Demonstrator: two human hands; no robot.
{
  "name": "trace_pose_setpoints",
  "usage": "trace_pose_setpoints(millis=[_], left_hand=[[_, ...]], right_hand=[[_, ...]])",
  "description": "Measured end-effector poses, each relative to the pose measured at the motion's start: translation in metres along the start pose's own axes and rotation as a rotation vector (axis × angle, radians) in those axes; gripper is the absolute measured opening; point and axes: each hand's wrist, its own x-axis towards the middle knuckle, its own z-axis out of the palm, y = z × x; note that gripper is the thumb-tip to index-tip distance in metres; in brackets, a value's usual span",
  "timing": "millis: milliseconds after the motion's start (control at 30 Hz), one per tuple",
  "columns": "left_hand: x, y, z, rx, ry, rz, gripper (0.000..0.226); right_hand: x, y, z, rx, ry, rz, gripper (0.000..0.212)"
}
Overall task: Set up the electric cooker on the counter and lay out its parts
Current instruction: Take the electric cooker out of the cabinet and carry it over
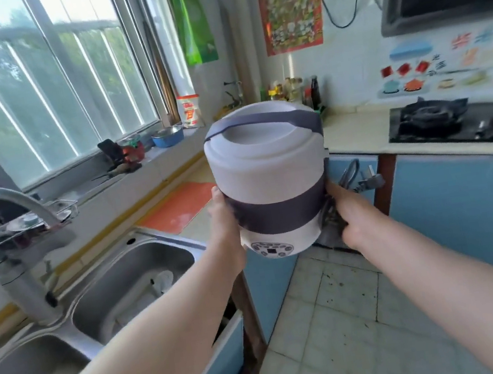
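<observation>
I hold the electric cooker (270, 183) in the air, short of the tabletop (355, 129), tilted toward me. My left hand (223, 219) presses its side; my right hand (350, 216) clamps it and the bunched cord (355, 177). If the dangling plug snags, it may slip. My fingers are mostly hidden behind it.

White and grey electric cooker (270, 180) held in the air between left hand (223, 219) and right hand (350, 213), grey cord (356, 178) bunched under the right grip, desk (356, 135) and sink (132, 287) beyond.
</observation>
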Motion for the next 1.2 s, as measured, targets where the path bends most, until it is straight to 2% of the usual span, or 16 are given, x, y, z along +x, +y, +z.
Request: trace_pose_setpoints(millis=[67,167,233,300,367,433,500,567,733,800,967,1067,1200], left_hand=[[0.029,0.009,0.015,0.013,-0.055,-0.003,0.057],[0.078,0.019,0.038,0.056,-0.140,-0.008,0.057],[0.110,0.025,0.056,0.093,-0.214,-0.020,0.072],[0.136,0.026,0.076,0.100,-0.273,-0.035,0.087],[0.164,0.024,0.101,0.079,-0.329,-0.062,0.095],[0.190,0.019,0.127,0.043,-0.358,-0.070,0.098],[0.211,0.014,0.153,0.033,-0.381,-0.087,0.098],[0.234,0.008,0.182,0.029,-0.399,-0.109,0.097],[0.293,-0.002,0.275,0.037,-0.391,-0.114,0.095],[0.312,-0.002,0.310,0.062,-0.367,-0.110,0.092],[0.350,0.006,0.389,0.113,-0.356,-0.066,0.055],[0.380,0.002,0.422,0.104,-0.322,-0.069,0.056],[0.427,-0.003,0.459,0.101,-0.281,-0.082,0.058]], right_hand=[[0.025,-0.012,0.006,-0.010,0.058,-0.021,0.046],[0.066,-0.030,0.011,-0.006,0.160,-0.048,0.039],[0.090,-0.042,0.011,-0.003,0.207,-0.062,0.037],[0.112,-0.052,0.007,0.013,0.261,-0.072,0.043],[0.137,-0.063,-0.001,0.034,0.321,-0.095,0.054],[0.158,-0.075,-0.009,0.036,0.346,-0.109,0.052],[0.183,-0.087,-0.021,0.038,0.348,-0.104,0.040],[0.210,-0.100,-0.034,0.039,0.366,-0.101,0.036],[0.302,-0.151,-0.077,0.069,0.392,-0.114,0.052],[0.337,-0.174,-0.093,0.092,0.372,-0.111,0.048],[0.417,-0.233,-0.126,0.103,0.345,-0.106,0.050],[0.461,-0.259,-0.136,0.082,0.307,-0.081,0.041],[0.517,-0.277,-0.146,0.062,0.302,-0.040,0.053]])
